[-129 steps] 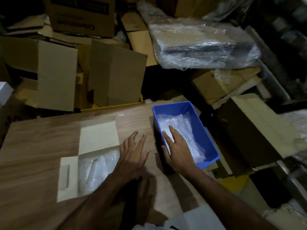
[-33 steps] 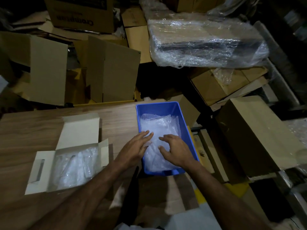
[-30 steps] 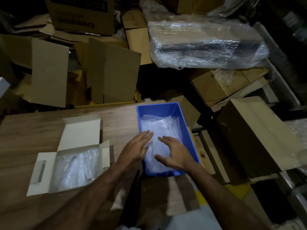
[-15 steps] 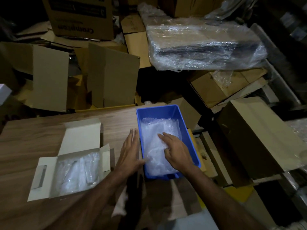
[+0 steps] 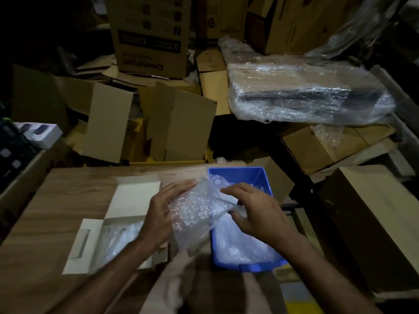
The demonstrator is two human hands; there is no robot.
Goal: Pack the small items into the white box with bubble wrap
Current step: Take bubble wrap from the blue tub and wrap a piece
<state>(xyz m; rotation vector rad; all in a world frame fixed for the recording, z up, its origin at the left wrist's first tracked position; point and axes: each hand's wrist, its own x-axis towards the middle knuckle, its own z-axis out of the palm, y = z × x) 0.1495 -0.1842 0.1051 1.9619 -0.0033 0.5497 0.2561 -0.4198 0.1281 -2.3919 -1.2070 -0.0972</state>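
Blue bin (image 5: pixel 265 177) at 3 o'clock of white box (image 5: pixel 136 196), clear bubble wrap (image 5: pixel 195 211) between, on wood-grain brown table (image 5: pixel 68 196).

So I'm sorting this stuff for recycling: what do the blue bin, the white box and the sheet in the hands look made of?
Blue bin: looks like moulded plastic, smooth with a slight sheen and a rounded rim.
White box: seems thin matte card, with folded flaps and a cut slot.
Sheet: clear bubble wrap, its small bubbles catching the light; the left hand and right hand hold it.
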